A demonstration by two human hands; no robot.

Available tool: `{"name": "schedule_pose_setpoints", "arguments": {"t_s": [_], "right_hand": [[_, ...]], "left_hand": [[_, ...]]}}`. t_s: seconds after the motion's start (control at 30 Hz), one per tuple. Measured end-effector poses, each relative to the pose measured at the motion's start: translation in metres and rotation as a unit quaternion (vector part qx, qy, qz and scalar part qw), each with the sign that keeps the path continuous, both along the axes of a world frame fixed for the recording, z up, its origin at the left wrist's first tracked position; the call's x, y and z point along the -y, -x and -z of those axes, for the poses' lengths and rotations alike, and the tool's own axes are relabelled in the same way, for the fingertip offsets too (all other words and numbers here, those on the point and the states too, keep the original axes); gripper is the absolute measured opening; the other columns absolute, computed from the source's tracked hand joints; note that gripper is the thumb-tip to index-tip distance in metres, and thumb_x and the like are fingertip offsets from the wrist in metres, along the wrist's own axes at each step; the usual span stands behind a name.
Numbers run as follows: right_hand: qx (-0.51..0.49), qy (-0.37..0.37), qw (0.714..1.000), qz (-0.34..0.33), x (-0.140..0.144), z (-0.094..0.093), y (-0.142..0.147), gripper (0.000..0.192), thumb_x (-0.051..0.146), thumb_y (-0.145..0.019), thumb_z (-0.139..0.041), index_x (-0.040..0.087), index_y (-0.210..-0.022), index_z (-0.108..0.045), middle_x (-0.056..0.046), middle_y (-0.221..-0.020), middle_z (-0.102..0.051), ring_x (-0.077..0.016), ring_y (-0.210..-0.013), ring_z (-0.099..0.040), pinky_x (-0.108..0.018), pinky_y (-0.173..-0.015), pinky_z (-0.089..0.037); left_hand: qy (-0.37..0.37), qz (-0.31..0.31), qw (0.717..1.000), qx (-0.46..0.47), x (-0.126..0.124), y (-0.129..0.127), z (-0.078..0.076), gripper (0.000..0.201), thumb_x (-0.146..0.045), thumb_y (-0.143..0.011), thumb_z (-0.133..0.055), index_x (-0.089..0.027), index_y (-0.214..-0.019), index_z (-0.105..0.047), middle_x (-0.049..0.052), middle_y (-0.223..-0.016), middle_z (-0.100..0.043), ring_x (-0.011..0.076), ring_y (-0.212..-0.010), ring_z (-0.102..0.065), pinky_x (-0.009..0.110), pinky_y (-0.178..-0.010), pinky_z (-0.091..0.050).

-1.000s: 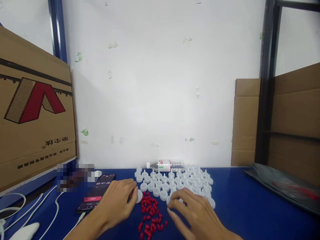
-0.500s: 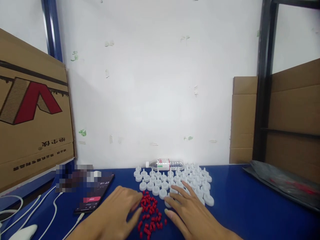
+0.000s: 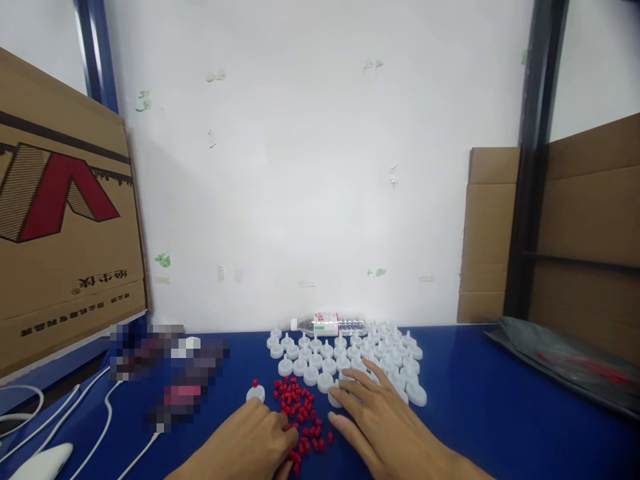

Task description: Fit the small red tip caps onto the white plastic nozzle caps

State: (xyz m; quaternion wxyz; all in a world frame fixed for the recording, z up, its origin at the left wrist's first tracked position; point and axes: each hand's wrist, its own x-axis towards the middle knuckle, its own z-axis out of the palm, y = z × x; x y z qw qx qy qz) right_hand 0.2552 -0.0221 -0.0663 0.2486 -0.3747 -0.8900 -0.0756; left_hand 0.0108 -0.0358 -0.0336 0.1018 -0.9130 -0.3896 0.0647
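Note:
My left hand (image 3: 255, 437) is low over a loose pile of small red caps (image 3: 297, 400). Its fingers are bent down among them and the thumb stands a little apart; no held cap is visible. Just beyond this hand, a white spouted lid (image 3: 255, 393) stands upright with a red cap on its tip. My right hand (image 3: 377, 417) has its fingers spread at the near edge of a group of white spouted lids (image 3: 327, 363). Its fingertips touch or cover the nearest lids, and I see nothing gripped there.
Behind the lids a clear plastic bottle (image 3: 325, 325) lies on its side by the wall. White cables (image 3: 107, 413) and a blurred phone (image 3: 187, 387) are at left. A printed cardboard box (image 3: 70, 267) stands beyond them. A grey plastic bag (image 3: 565, 360) lies at right.
My left hand has drawn nearer and moved right onto the red caps, uncovering the red-tipped white lid. My right hand stays nearly in place. The view has shifted slightly.

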Motion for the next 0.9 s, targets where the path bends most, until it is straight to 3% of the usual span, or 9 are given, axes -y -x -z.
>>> {"name": "schedule_pose_setpoints", "arguments": {"t_s": [0.17,0.27,0.37,0.57,0.67,0.9], "right_hand": [[-0.077,-0.019,0.997,0.000,0.006,-0.012,0.000,0.021,0.037,-0.095,-0.066,0.024,-0.112,-0.065,-0.004,-0.107,-0.073,-0.0252,-0.104,-0.067,-0.052,-0.109,-0.039],[-0.093,-0.045,0.995,-0.005,0.009,-0.011,0.001,0.026,0.035,-0.085,-0.079,0.025,-0.104,-0.064,-0.001,-0.098,-0.072,-0.0242,-0.091,-0.067,-0.043,-0.092,-0.048],[-0.085,-0.079,0.993,-0.034,0.008,-0.005,0.003,0.022,0.027,-0.086,-0.078,0.026,-0.101,-0.062,0.001,-0.094,-0.070,-0.0201,-0.078,-0.065,-0.034,-0.078,-0.049],[-0.059,-0.126,0.985,-0.105,0.003,0.002,0.005,0.013,0.017,-0.097,-0.061,0.024,-0.108,-0.061,-0.002,-0.105,-0.071,-0.0171,-0.086,-0.067,-0.030,-0.079,-0.047],[-0.054,-0.128,0.983,-0.120,-0.001,0.004,0.005,0.010,0.016,-0.098,-0.059,0.022,-0.106,-0.060,-0.002,-0.106,-0.072,-0.0158,-0.089,-0.068,-0.030,-0.082,-0.047],[-0.082,-0.163,0.974,-0.136,0.001,0.000,0.006,0.006,0.019,-0.101,-0.056,0.021,-0.103,-0.061,-0.004,-0.106,-0.073,-0.0162,-0.090,-0.070,-0.031,-0.082,-0.047]], "left_hand": [[-0.044,0.014,0.999,0.013,0.003,-0.001,0.005,0.015,-0.011,-0.086,-0.054,-0.021,-0.090,-0.065,0.003,-0.087,-0.073,0.0242,-0.073,-0.070,0.033,-0.064,-0.046],[-0.077,0.047,0.994,0.057,-0.003,0.003,0.009,0.014,-0.011,-0.087,-0.053,-0.022,-0.090,-0.062,0.003,-0.086,-0.071,0.0216,-0.068,-0.068,0.031,-0.061,-0.043],[-0.114,0.065,0.980,0.147,-0.009,0.006,0.010,0.014,-0.015,-0.094,-0.048,-0.023,-0.090,-0.058,0.001,-0.083,-0.069,0.0200,-0.066,-0.066,0.031,-0.059,-0.039],[-0.154,0.085,0.941,0.289,-0.012,0.007,0.013,0.021,-0.024,-0.106,-0.037,-0.026,-0.106,-0.058,-0.001,-0.085,-0.070,0.0171,-0.067,-0.068,0.028,-0.058,-0.037],[-0.168,0.108,0.932,0.303,-0.014,0.007,0.017,0.027,-0.028,-0.109,-0.030,-0.028,-0.116,-0.056,-0.001,-0.089,-0.072,0.0169,-0.068,-0.069,0.028,-0.057,-0.037],[-0.156,0.133,0.940,0.273,-0.015,0.006,0.020,0.028,-0.029,-0.111,-0.028,-0.027,-0.112,-0.056,-0.002,-0.084,-0.070,0.0157,-0.065,-0.067,0.029,-0.053,-0.033]]}}
